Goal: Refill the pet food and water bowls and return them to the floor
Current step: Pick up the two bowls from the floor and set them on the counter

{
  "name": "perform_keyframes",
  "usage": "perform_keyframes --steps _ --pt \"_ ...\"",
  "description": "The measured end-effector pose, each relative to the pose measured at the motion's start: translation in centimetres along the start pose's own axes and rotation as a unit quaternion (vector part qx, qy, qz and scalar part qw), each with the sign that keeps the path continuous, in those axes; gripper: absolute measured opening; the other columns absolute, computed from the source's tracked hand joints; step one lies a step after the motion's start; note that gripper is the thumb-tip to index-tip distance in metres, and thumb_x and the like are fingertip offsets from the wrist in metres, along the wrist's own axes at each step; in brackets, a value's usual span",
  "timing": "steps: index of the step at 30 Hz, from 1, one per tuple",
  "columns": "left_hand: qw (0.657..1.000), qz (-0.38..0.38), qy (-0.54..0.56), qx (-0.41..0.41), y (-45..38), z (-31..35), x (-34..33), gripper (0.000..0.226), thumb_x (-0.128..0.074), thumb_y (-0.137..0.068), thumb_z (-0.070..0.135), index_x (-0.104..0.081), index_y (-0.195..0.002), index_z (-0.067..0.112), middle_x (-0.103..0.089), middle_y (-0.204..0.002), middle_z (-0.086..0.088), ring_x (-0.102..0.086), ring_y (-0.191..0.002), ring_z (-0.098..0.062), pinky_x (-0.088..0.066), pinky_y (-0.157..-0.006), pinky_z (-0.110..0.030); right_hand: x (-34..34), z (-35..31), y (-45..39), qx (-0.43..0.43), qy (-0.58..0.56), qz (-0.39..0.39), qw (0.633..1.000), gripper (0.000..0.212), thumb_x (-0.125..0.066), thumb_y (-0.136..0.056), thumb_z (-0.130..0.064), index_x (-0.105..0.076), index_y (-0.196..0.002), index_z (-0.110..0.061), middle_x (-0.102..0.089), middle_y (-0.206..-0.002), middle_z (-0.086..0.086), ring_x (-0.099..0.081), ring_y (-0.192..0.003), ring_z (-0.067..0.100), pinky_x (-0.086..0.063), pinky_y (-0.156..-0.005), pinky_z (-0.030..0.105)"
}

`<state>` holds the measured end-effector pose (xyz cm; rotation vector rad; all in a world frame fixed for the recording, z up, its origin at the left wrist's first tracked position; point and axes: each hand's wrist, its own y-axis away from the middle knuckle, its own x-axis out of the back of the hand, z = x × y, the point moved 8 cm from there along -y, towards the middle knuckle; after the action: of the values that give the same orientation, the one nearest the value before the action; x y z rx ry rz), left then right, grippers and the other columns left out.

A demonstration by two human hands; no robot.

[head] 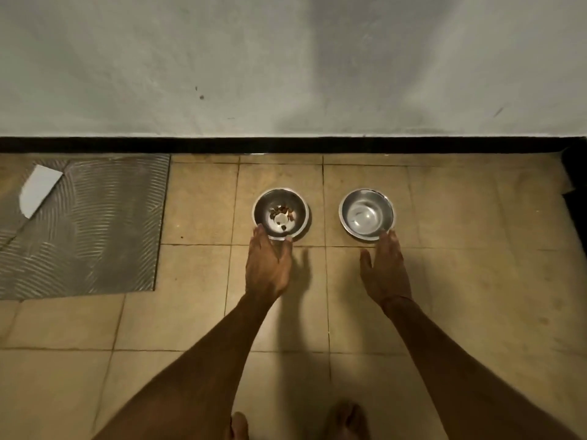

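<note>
Two steel bowls sit side by side on the tan tiled floor [197,312], a little way out from the black skirting strip [286,145] at the foot of the pale wall [286,58]. The left bowl [280,214] holds a few brown kibble pieces scattered over its bottom; the right bowl [366,215] shows only a shiny inside, and whether it holds water cannot be told. No brand, label or writing can be read on either bowl or anywhere else in view.

The left hand [268,268] reaches to the near rim of the left bowl, its grip curled round that rim, fingertips touching the metal. The right hand [384,271] lies flat with straight fingers, its grip released, fingertips at the near right edge of the right bowl.

At far left a grey ridged mat [95,233] lies on the floor with a white scrap [39,189] on it. Bare toes show at the near edge.
</note>
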<state>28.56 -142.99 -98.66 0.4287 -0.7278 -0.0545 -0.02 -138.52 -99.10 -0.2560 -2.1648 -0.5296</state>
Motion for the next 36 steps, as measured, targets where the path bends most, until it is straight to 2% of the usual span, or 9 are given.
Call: perform_keyframes --steps 3,7,14,19,21,23,27,32,36 --pt "0.983 0.062 0.122 0.122 -5.7 -5.0 -3.5 0.080 -0.056 -0.110 0.048 -0.020 -0.171 0.010 -0.036 -0.173 -0.016 -0.040 -0.156 -0.039 -0.035 -0.127 -0.049 -4.2 4.3 -5.5 -0.078 -0.115 0.043 0.989 0.065 -0.061 -0.104 -0.025 -0.034 -0.160 -0.011 -0.043 -0.162 0.018 -0.047 -0.146 0.038 -0.045 -0.119 0.053" --pt "0.921 0.099 0.252 0.281 -9.8 -9.7 -6.7 0.071 -0.070 -0.104 0.039 -0.038 -0.160 0.008 -0.057 -0.155 -0.018 -0.058 -0.139 -0.043 -0.048 -0.116 -0.055 -7.5 7.5 -10.0 -0.177 -0.229 0.103 0.952 0.073 -0.068 -0.101 -0.028 -0.030 -0.161 -0.011 -0.052 -0.155 0.015 -0.056 -0.137 0.037 -0.045 -0.115 0.045" --pt "0.896 0.124 0.310 0.293 -12.5 -10.2 -9.0 0.047 -0.075 -0.099 0.017 -0.063 -0.145 0.016 -0.073 -0.134 -0.011 -0.067 -0.126 -0.034 -0.055 -0.109 -0.047 -10.7 10.8 -13.1 -0.315 -0.350 0.139 0.871 0.071 -0.079 -0.093 -0.018 -0.044 -0.154 -0.007 -0.061 -0.146 0.017 -0.062 -0.132 0.036 -0.050 -0.114 0.049" --pt "0.876 0.111 0.341 0.324 -13.1 -10.2 -8.9 0.042 -0.066 -0.096 0.003 -0.071 -0.134 0.020 -0.076 -0.122 -0.007 -0.071 -0.113 -0.030 -0.062 -0.093 -0.042 -12.4 12.6 -14.4 -0.343 -0.470 0.135 0.802 0.059 -0.071 -0.073 0.002 -0.065 -0.127 -0.020 -0.072 -0.116 0.006 -0.072 -0.107 0.031 -0.063 -0.092 0.057" --pt "0.870 0.113 0.350 0.328 -12.5 -9.8 -8.0 0.041 -0.066 -0.094 0.001 -0.072 -0.129 0.024 -0.077 -0.117 -0.007 -0.074 -0.109 -0.030 -0.066 -0.092 -0.044 -10.4 10.2 -13.0 -0.330 -0.500 0.139 0.789 0.054 -0.061 -0.084 0.015 -0.062 -0.129 -0.016 -0.069 -0.116 0.008 -0.070 -0.101 0.028 -0.066 -0.072 0.040" --pt "0.856 0.113 0.377 0.334 -11.0 -8.4 -6.4 0.041 -0.067 -0.093 -0.004 -0.072 -0.122 0.025 -0.077 -0.109 -0.006 -0.077 -0.099 -0.029 -0.069 -0.074 -0.040 -8.4 8.3 -11.8 -0.317 -0.513 0.122 0.788 0.052 -0.056 -0.087 0.019 -0.063 -0.124 -0.016 -0.069 -0.111 0.007 -0.070 -0.095 0.024 -0.063 -0.058 0.031" --pt "0.846 0.104 0.406 0.330 -6.9 -3.0 -1.1 0.041 -0.064 -0.093 -0.010 -0.074 -0.120 0.019 -0.077 -0.108 -0.012 -0.076 -0.090 -0.030 -0.062 -0.049 -0.028 -2.4 3.2 -8.4 -0.308 -0.554 0.090 0.768 0.056 -0.053 -0.087 0.020 -0.066 -0.108 -0.030 -0.071 -0.116 0.009 -0.072 -0.100 0.027 -0.066 -0.075 0.046" --pt "0.846 0.103 0.406 0.329 -0.6 6.8 8.9 0.047 -0.069 -0.089 -0.010 -0.072 -0.132 0.011 -0.076 -0.119 -0.017 -0.077 -0.099 -0.035 -0.065 -0.053 -0.031 8.7 -5.6 -3.6 -0.293 -0.613 0.066 0.731 0.072 -0.051 -0.087 0.018 -0.052 -0.150 -0.018 -0.062 -0.141 0.020 -0.069 -0.120 0.042 -0.067 -0.068 0.039" --pt "0.842 0.081 0.428 0.320 6.3 15.5 17.3 0.043 -0.072 -0.089 -0.011 -0.072 -0.127 0.009 -0.078 -0.111 -0.018 -0.079 -0.094 -0.034 -0.062 -0.049 -0.026 19.5 -12.1 2.6 -0.288 -0.644 0.064 0.706 0.052 -0.056 -0.093 0.013 -0.056 -0.136 -0.016 -0.059 -0.144 0.025 -0.068 -0.124 0.042 -0.067 -0.084 0.048"
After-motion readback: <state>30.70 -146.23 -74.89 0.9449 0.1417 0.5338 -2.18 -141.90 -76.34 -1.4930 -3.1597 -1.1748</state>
